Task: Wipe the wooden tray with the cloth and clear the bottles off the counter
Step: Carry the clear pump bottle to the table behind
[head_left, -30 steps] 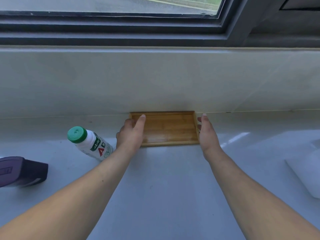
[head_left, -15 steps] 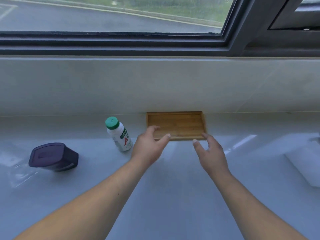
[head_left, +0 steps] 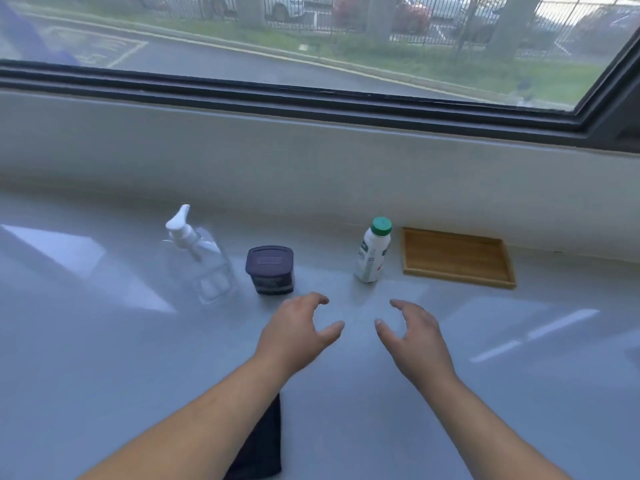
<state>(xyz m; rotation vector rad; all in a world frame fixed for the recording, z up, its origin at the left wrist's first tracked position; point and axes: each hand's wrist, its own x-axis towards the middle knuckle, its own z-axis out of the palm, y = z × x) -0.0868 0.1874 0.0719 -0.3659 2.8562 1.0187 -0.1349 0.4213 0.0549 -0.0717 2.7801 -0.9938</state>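
Note:
The wooden tray (head_left: 456, 258) lies empty against the back wall at the right. Left of it stands a white bottle with a green cap (head_left: 372, 251). Further left are a dark purple lidded jar (head_left: 270, 270) and a clear pump bottle (head_left: 204, 258). A dark cloth (head_left: 264, 448) lies near the front edge, partly hidden under my left forearm. My left hand (head_left: 298, 336) and my right hand (head_left: 414, 332) hover over the counter in front of the white bottle, both open with curled fingers, holding nothing.
The pale glossy counter (head_left: 519, 393) runs wide to both sides. A low wall ledge and a dark-framed window (head_left: 311, 95) close off the back.
Both hands have let go of the tray and pulled back toward me. The view swung left, bringing the jar, pump bottle and cloth into sight.

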